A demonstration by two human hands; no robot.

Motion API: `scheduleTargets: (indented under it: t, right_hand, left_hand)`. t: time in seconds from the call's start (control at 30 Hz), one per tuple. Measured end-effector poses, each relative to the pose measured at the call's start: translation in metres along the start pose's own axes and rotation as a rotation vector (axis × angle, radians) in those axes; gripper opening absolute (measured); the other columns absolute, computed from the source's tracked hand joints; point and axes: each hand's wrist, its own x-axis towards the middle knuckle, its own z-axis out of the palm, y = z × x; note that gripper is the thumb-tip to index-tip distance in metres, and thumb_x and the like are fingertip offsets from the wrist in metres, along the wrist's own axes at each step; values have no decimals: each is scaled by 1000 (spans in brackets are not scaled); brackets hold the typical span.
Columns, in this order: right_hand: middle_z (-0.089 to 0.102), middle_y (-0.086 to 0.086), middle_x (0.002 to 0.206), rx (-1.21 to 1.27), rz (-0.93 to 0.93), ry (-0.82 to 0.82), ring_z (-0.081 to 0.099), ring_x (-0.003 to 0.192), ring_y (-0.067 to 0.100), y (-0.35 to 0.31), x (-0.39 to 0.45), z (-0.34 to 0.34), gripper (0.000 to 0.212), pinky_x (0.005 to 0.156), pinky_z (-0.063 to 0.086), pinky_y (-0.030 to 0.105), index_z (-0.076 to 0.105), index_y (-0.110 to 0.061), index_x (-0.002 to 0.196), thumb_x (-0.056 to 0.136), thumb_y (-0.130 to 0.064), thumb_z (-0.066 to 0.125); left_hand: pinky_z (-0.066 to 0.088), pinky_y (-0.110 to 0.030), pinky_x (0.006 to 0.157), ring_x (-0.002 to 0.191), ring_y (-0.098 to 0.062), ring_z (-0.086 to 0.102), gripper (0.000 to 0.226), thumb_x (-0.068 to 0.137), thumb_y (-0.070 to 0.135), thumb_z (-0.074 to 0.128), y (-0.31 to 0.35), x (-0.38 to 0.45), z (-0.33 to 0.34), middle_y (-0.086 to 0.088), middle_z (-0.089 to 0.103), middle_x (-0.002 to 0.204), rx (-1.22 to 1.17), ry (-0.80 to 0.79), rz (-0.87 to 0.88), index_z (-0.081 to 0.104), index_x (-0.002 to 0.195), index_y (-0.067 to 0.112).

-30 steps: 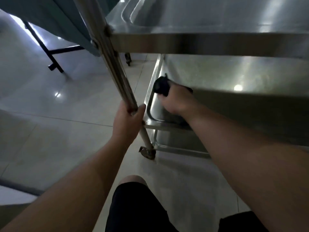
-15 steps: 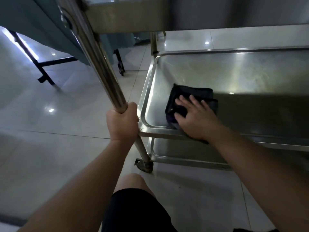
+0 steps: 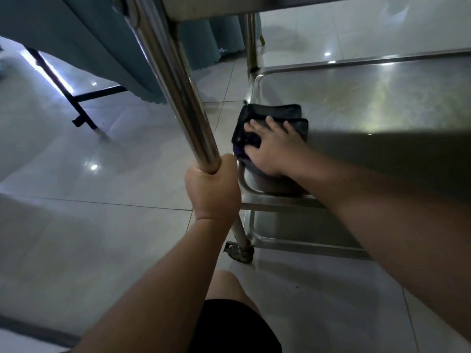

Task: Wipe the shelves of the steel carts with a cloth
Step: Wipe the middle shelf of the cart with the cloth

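Furthest left, a dark metal stand (image 3: 76,105) and a teal curtain (image 3: 84,44) sit over the tiled floor (image 3: 76,225), apart from the cart. Next comes the cart's near-left post (image 3: 175,93), a shiny steel tube that slants down to a caster (image 3: 238,252). The left hand (image 3: 212,191) is wrapped tight around this post just below the level of the middle shelf, fingers curled fully round it, bracing the cart.

To its right, the black cloth (image 3: 270,118) lies folded in the near-left corner of the middle shelf (image 3: 369,98), touching the shelf's left rim. The right hand (image 3: 274,147) lies flat on top of it, fingers (image 3: 270,122) straight and spread, pressing down rather than gripping.

From that hand, nearly all the unwiped steel stretches away to the right and toward the far edge, along the shelf's long axis. So the likely stroke is a sweep rightward, and the right hand, already on the cloth, is the one placed to make it. The bottom shelf (image 3: 305,225) shows below.
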Motion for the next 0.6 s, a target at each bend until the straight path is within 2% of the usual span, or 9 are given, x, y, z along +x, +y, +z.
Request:
scheduleTargets:
  t: [0.13, 0.2, 0.3, 0.4, 0.47, 0.6]
  right_hand:
    - [-2, -34, 164, 42, -320, -79, -18, 150, -6, 16, -78, 13, 71, 121, -14, 33, 3, -51, 158, 91, -68, 18]
    - [-5, -44, 158, 41, -384, -135, -23, 144, -16, 30, -93, 11, 67, 119, -15, 27, 1, -58, 155, 91, -73, 13]
    - [-7, -41, 159, 31, -257, -93, -17, 148, -12, 39, -68, 0, 67, 123, -10, 30, 4, -58, 155, 92, -71, 17]
    - [-3, -24, 169, -19, 0, 3, -9, 156, 6, 28, -12, -7, 70, 126, -8, 42, 5, -45, 161, 95, -65, 17]
    - [-2, -16, 171, -20, 109, 18, -9, 158, 17, 9, 20, -7, 71, 125, -8, 49, 2, -42, 162, 95, -64, 13]
    - [0, -10, 172, -17, 125, 47, -8, 158, 27, -18, 44, -5, 69, 122, -10, 57, 6, -47, 160, 94, -68, 11]
  left_hand:
    - [31, -33, 45, 52, -20, 37, 32, 65, 34, 58, -2, 2, 1, -3, 39, 53, 11, 6, -53, 37, 58, 11]
    - [30, -33, 47, 53, -21, 34, 30, 65, 33, 58, -2, 3, 0, -1, 35, 53, 6, -10, -61, 35, 56, 16]
    - [29, -30, 45, 52, -20, 33, 27, 65, 32, 57, 1, 3, 0, 0, 34, 53, -5, -40, -54, 35, 55, 20]
    - [26, -28, 44, 51, -17, 29, 27, 65, 30, 56, 5, 1, 1, 7, 30, 51, -23, -49, -46, 33, 52, 24]
    - [27, -29, 45, 51, -18, 30, 27, 65, 30, 56, 6, 1, 1, 6, 30, 52, -18, -43, -31, 33, 52, 24]
    - [30, -28, 44, 51, -19, 33, 25, 66, 30, 57, 4, 2, 2, 3, 33, 52, -26, -23, 2, 36, 56, 20]
